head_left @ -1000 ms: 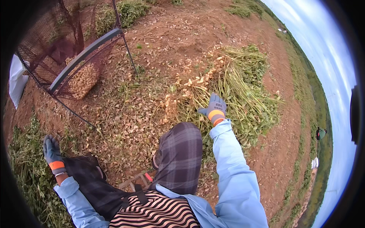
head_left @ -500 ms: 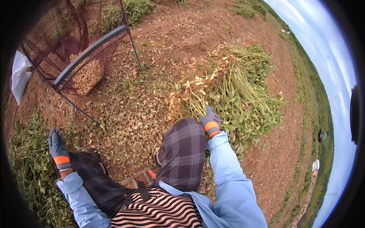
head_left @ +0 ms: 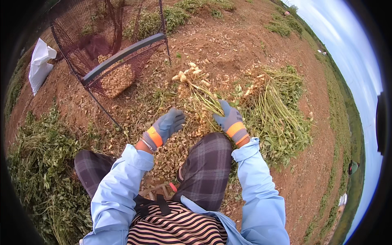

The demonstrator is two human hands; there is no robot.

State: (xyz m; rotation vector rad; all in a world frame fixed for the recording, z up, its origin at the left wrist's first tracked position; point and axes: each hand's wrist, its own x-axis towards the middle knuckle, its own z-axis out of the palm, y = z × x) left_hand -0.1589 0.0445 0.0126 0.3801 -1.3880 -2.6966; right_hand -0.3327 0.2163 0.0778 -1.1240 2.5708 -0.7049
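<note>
While a peanut plant (head_left: 196, 87) is gripped by its stems in the closed right hand (head_left: 230, 119), with the pale pods held up over the littered ground, the left hand (head_left: 168, 125) is kept just beside it, fingers loosely curled and holding nothing. Loose peanuts (head_left: 116, 79) are heaped inside a dark mesh basket (head_left: 122, 53). A white sack (head_left: 40, 63) is seen beyond.

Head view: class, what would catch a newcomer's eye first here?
The right hand, in a grey glove, grips a peanut plant by its stems at centre, pale pods dangling from its far end. The left hand hovers open beside it. At upper left a dark net basket holds a heap of pods, and green plants lie piled at right.
</note>
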